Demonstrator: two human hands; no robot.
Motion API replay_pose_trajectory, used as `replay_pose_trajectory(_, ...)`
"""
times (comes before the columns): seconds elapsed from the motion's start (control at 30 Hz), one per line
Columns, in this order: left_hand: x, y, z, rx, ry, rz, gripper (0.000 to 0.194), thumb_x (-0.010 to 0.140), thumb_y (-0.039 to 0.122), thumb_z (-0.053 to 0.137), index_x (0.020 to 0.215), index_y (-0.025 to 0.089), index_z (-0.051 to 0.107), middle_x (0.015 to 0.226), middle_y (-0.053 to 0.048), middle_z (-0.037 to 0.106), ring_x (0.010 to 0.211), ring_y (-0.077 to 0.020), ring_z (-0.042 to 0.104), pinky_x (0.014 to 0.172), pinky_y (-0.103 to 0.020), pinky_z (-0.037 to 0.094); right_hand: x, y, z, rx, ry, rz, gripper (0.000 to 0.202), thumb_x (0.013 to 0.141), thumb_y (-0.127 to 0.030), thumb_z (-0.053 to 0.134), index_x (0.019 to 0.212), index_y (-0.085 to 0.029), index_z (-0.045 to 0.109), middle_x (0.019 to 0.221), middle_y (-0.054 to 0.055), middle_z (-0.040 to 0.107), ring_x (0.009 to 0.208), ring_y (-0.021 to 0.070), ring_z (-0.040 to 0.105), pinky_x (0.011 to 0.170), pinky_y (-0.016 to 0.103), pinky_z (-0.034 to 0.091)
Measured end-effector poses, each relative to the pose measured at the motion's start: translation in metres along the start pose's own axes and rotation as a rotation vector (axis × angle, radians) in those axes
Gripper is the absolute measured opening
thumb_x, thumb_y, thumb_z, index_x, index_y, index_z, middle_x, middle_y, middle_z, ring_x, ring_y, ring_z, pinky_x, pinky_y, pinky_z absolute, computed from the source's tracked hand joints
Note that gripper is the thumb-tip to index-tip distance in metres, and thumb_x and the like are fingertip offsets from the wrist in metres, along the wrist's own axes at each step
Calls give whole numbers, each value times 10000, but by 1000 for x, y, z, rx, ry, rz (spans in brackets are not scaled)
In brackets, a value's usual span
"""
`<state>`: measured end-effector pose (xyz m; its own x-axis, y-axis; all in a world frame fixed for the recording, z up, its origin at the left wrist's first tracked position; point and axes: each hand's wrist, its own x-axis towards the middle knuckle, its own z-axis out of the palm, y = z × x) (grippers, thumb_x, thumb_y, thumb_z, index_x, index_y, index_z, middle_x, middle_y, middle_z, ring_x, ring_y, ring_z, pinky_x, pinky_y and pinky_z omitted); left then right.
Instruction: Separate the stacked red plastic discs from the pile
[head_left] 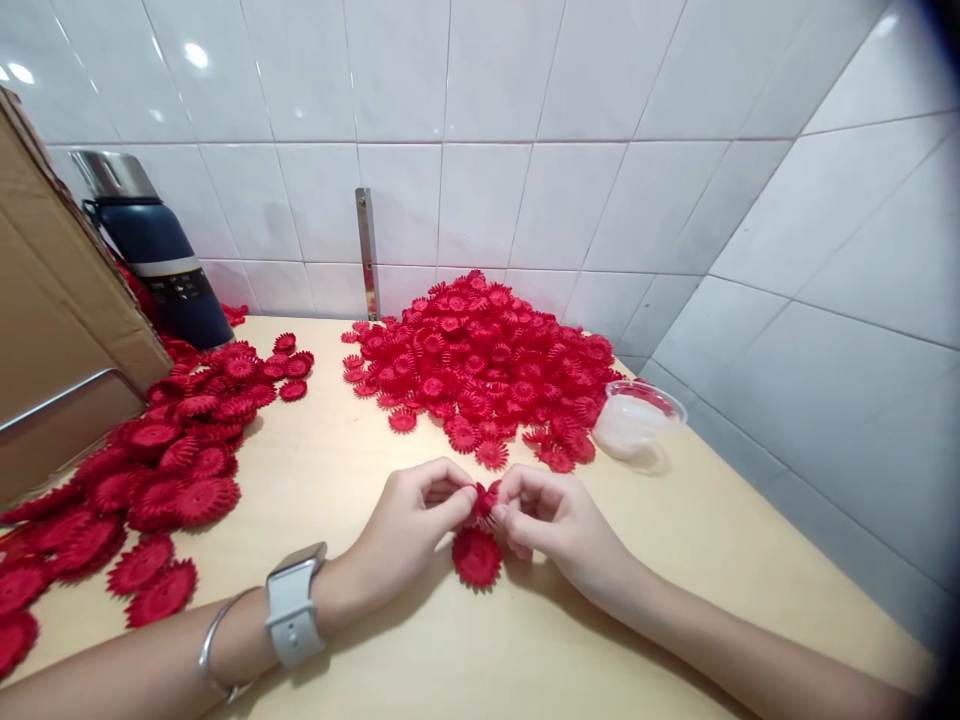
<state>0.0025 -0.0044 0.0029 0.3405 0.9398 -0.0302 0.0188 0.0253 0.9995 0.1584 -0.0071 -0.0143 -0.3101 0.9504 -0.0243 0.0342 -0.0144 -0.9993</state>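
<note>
So both hands are out in the middle of the desk point(360, 390), pinching the same little red piece point(486, 500) between them. The left hand point(427, 510) has thumb and fingertips closed on its left side, and the right hand point(551, 515) has its thumb and fingers closed on the right side. The fingers cover a good chunk of it, so I can't make out its full shape, and the right hand's lower fingers are partly tucked behind its thumb. Just below the held piece there's a round red flower point(476, 558) with a toothed edge; can't tell if the two are touching or joined. Behind the hands sits a big heap of red flowers point(480, 370) against the tiled wall point(487, 130), and the ones underneath are buried. A clear plastic tub point(637, 425) is at its right edge, kinda see-through and blurry, so whatever's in it is hard to read. Over on the left, a second spread of red flowers point(180, 460) runs out of frame, partly blocked by a cardboard box point(60, 290) that's cut off too. A dark blue bottle point(161, 250) leans behind the box, with small markings I can't read. The left wrist has a watch point(295, 605) and a silver bangle point(214, 645).
</note>
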Motion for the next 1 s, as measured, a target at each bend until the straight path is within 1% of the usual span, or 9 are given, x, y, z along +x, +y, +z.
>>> replay_pose_trajectory(0.17,6,-3,-2,-111,155,-36,138,766,178,489,638,131,509,612,6,525,575,-104,512,578,-233,427,0,-1,0,-14,24,20,70,613,-140,540,579,-157,481,449,-54,481,399,66,406,391,181,285)
replay_pose_trajectory(0.23,9,-6,-4,-119,190,-28,137,765,207,497,648,134,502,632,0,532,601,-119,537,617,-261,448,1,0,-1,29,47,10,73,615,-144,536,573,-160,479,425,-59,470,386,65,400,389,183,285)
replay_pose_trajectory(0.3,11,-8,-6,-120,262,-25,131,759,218,507,657,138,493,642,1,532,619,-128,558,651,-279,460,3,2,-3,87,89,7,89,624,-145,541,565,-160,476,408,-66,454,376,58,386,389,180,283)
replay_pose_trajectory(0.4,14,-9,-8,-128,365,-42,134,761,232,502,664,144,472,640,9,524,602,-130,574,625,-276,466,5,6,-5,207,146,18,133,659,-173,559,565,-163,466,403,-71,438,363,53,368,371,175,270)
replay_pose_trajectory(0.47,14,-8,-8,-106,357,-42,145,769,251,494,670,148,466,632,15,520,566,-125,572,585,-267,461,6,7,-6,290,182,31,154,688,-217,572,587,-166,469,423,-67,443,364,56,370,357,178,272)
replay_pose_trajectory(0.53,13,-6,-7,-74,315,-24,150,774,262,493,674,152,468,630,20,516,537,-114,561,562,-258,454,6,8,-6,341,202,43,161,703,-250,584,615,-167,478,455,-61,458,380,62,383,356,183,291)
replay_pose_trajectory(0.73,10,-6,-5,-59,240,10,111,761,222,505,676,153,483,628,20,512,541,-109,559,559,-247,446,6,8,-5,339,167,24,172,720,-261,587,631,-167,473,509,-44,491,444,76,430,405,198,346)
replay_pose_trajectory(0.87,9,-8,-5,-28,230,-12,62,742,208,532,718,161,499,681,-2,543,631,-132,586,580,-243,440,6,8,-4,340,151,18,168,723,-247,575,628,-171,459,499,-44,497,448,78,434,413,196,352)
replay_pose_trajectory(1.0,9,-8,-4,-31,247,-3,68,724,179,554,728,166,486,692,13,522,627,-104,545,557,-215,435,4,7,-4,304,122,-7,171,722,-238,570,613,-169,457,480,-46,503,457,76,444,426,189,355)
